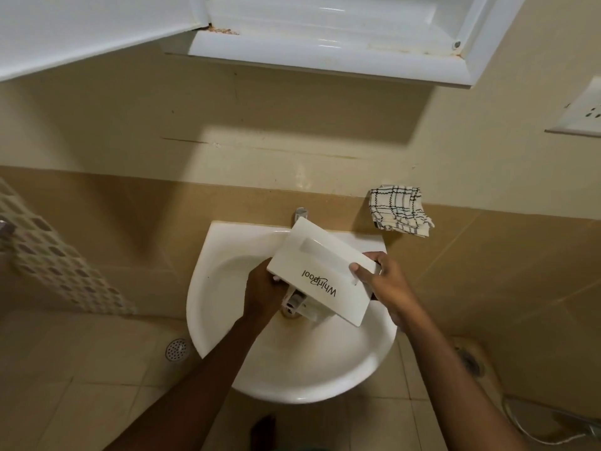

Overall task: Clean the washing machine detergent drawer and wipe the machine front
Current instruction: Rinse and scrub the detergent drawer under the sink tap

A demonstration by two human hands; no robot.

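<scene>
The white detergent drawer [320, 270], its front panel marked Whirlpool, is held tilted over the white wash basin [227, 307]. My right hand [387, 288] grips the drawer's right end, thumb on the front panel. My left hand [263, 294] is under the drawer's left side, touching its lower edge, with the fingers hidden beneath it. Part of the drawer's underside shows just above the basin's drain. The washing machine is not in view.
A checked cloth [398, 209] lies on the tiled ledge right of the tap [300, 213]. A white wall cabinet [325, 34] hangs overhead with its door open. A socket plate [582, 115] is on the right wall, a floor drain [177, 349] at lower left.
</scene>
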